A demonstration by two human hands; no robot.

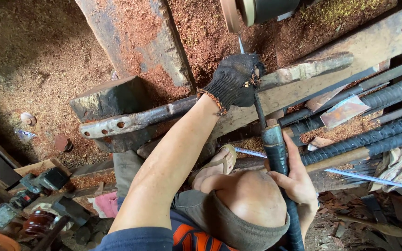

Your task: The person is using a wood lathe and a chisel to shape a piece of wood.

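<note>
Chisel point(268, 139) runs between your hands: gloved left hand point(235, 80) pinches its shaft on the rest bar point(164, 114); right hand point(296, 183) wraps the taped handle. Rods point(378, 100) crowd the right edge; sawdust floor point(33, 69) lies left.

1. Reddish sawdust point(47, 65) covers the floor across the upper part of the view.
2. A dark wooden block point(110, 97) sits at the left end of a worn metal bar with holes point(126, 123).
3. A thick timber beam point(136, 37) runs up and away, dusted with shavings.
4. Several long tools with black-wrapped handles point(382, 97) lie side by side at the right.
5. A rusty flat metal piece point(345, 110) rests among them.
6. A power tool point(43, 182) lies at lower left, near a dark red ribbed object point(38, 222).
7. A sandal point(222, 162) is on the foot below the bar.
</note>
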